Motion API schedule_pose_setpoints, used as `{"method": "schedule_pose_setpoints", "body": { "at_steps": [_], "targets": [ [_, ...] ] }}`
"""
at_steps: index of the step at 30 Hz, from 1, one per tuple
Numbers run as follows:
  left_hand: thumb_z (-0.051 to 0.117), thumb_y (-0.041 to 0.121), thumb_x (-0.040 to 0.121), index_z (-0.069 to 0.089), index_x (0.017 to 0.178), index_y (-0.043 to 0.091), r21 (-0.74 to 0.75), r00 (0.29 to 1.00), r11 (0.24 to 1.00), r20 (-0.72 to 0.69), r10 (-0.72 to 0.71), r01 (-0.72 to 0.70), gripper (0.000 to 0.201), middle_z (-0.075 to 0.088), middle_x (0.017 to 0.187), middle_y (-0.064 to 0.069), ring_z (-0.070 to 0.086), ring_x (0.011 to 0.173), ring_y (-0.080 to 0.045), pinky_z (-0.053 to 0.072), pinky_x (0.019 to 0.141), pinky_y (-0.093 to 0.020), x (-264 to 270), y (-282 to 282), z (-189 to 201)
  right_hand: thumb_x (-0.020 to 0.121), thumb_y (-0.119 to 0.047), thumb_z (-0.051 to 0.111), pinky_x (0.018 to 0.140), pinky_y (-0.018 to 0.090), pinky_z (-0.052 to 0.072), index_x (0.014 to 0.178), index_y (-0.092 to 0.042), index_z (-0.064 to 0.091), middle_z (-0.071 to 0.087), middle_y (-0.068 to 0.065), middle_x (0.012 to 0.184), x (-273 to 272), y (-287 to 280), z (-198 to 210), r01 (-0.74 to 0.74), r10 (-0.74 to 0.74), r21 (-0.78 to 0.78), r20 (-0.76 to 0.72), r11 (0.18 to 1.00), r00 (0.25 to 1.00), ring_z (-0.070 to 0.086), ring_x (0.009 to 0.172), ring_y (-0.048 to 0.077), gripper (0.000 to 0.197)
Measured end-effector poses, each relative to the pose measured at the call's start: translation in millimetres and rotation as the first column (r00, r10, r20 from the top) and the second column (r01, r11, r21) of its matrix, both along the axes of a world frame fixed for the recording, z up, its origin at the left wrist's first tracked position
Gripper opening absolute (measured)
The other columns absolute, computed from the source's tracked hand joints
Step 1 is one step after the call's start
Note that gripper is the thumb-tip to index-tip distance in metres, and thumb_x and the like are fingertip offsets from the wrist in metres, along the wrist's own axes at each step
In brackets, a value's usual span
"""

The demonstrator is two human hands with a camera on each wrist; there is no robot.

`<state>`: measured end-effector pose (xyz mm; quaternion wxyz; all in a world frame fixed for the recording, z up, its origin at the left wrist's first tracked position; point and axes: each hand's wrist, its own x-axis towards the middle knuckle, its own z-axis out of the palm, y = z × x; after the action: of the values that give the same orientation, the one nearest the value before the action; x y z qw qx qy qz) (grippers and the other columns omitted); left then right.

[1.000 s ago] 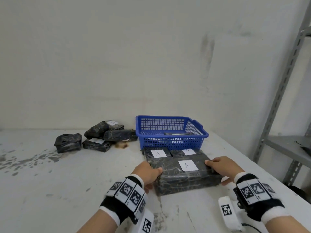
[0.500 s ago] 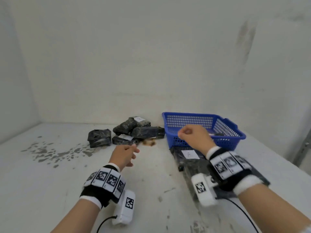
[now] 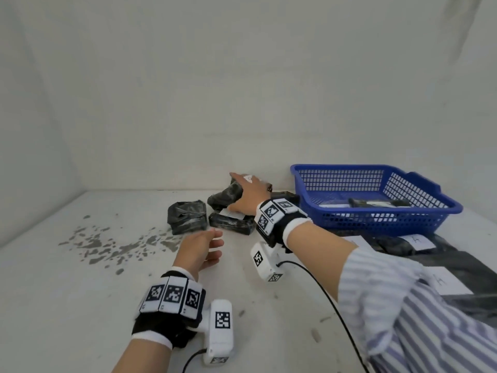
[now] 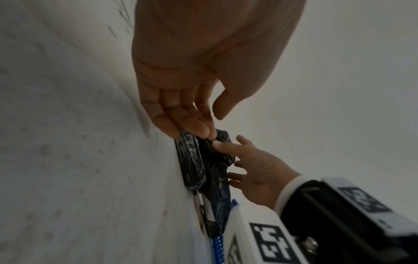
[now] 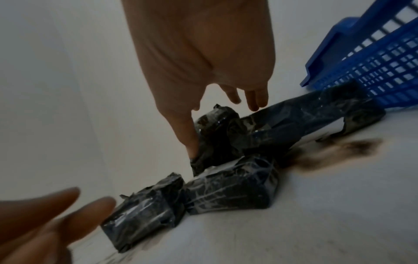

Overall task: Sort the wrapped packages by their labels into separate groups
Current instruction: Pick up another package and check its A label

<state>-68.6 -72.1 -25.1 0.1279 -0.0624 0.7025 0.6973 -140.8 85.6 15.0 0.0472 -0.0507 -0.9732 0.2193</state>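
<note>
While the left hand (image 3: 200, 247) hovers loosely spread and empty, the right hand (image 3: 247, 193) seems to lie splayed on the topmost black plastic-wrapped package (image 3: 226, 193), unclasped

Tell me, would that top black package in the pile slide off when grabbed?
Possibly. The top package lies tilted across others, so it may shift. Its glossy taped wrap looks slippery. The right hand reaches over it; no grip closed yet.

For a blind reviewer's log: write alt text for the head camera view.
The right hand, fingers spread, reaches onto a small pile of black wrapped packages at the back of a white table, while the left hand hovers open nearer the camera. A blue basket sits to the right, with flat packages labelled A in front of it.
</note>
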Motion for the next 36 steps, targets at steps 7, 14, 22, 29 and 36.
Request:
{"method": "schedule_pose_setpoints", "body": {
  "at_steps": [7,14,22,29,36],
  "targets": [
    [0.044,0.022,0.102,0.061,0.087,0.010,-0.028,0.997,0.999,0.066,-0.032,0.034,0.026,0.062,0.080,-0.005,0.056,0.065,-0.019,0.047,0.066,-0.029,-13.4,-7.8,-6.2,0.089,-0.021,0.065,0.110,0.047,0.039,0.143,-0.035,0.045,0.043,0.008,0.148,-18.3,-0.9,-7.9,-0.027,0.030,0.073,-0.048,0.997,0.998,0.045,0.134,0.032,0.060],
    [0.043,0.022,0.103,0.058,0.084,0.008,-0.045,0.994,0.997,0.088,-0.065,0.070,0.029,0.061,0.079,-0.008,0.055,0.064,-0.019,0.047,0.064,-0.028,-11.8,-7.7,-4.7,0.085,-0.016,0.074,0.108,0.031,0.038,0.135,-0.018,0.055,0.039,0.013,0.142,-0.6,7.2,2.0,-0.039,0.008,-0.203,-0.152,0.978,0.988,0.049,0.127,0.030,0.054],
    [0.053,0.027,0.099,0.059,0.111,0.007,-0.020,0.996,0.996,0.002,-0.085,0.085,0.024,0.066,0.101,-0.010,0.063,0.085,-0.022,0.054,0.075,-0.036,0.9,-3.6,39.2,0.090,-0.030,0.072,0.070,0.031,0.060,0.119,-0.030,0.058,0.064,0.006,0.120,59.8,37.1,54.7,-0.143,-0.013,-0.601,-0.248,0.786,0.969,0.068,0.105,0.024,0.032],
    [0.069,0.031,0.087,0.039,0.140,0.038,0.020,0.867,0.984,-0.476,-0.145,0.176,0.061,0.051,0.132,-0.004,0.058,0.114,-0.026,0.050,0.092,-0.040,25.3,16.4,106.1,0.096,-0.040,0.063,0.055,0.033,0.052,0.121,-0.024,0.065,0.073,0.001,0.099,139.4,75.3,103.5,-0.259,-0.050,-0.787,-0.343,0.559,0.938,0.072,0.072,0.020,0.030],
    [0.064,0.023,0.089,0.060,0.122,0.021,0.139,0.769,0.956,-0.628,-0.117,0.259,0.033,0.071,0.109,-0.007,0.072,0.092,-0.024,0.060,0.070,-0.028,63.6,42.9,134.6,0.079,-0.035,0.069,0.061,0.030,0.056,0.136,-0.024,0.056,0.076,0.003,0.105,202.6,110.6,114.8,-0.415,0.056,-0.768,-0.447,0.488,0.893,0.073,0.084,0.030,0.059]
  ]
}}
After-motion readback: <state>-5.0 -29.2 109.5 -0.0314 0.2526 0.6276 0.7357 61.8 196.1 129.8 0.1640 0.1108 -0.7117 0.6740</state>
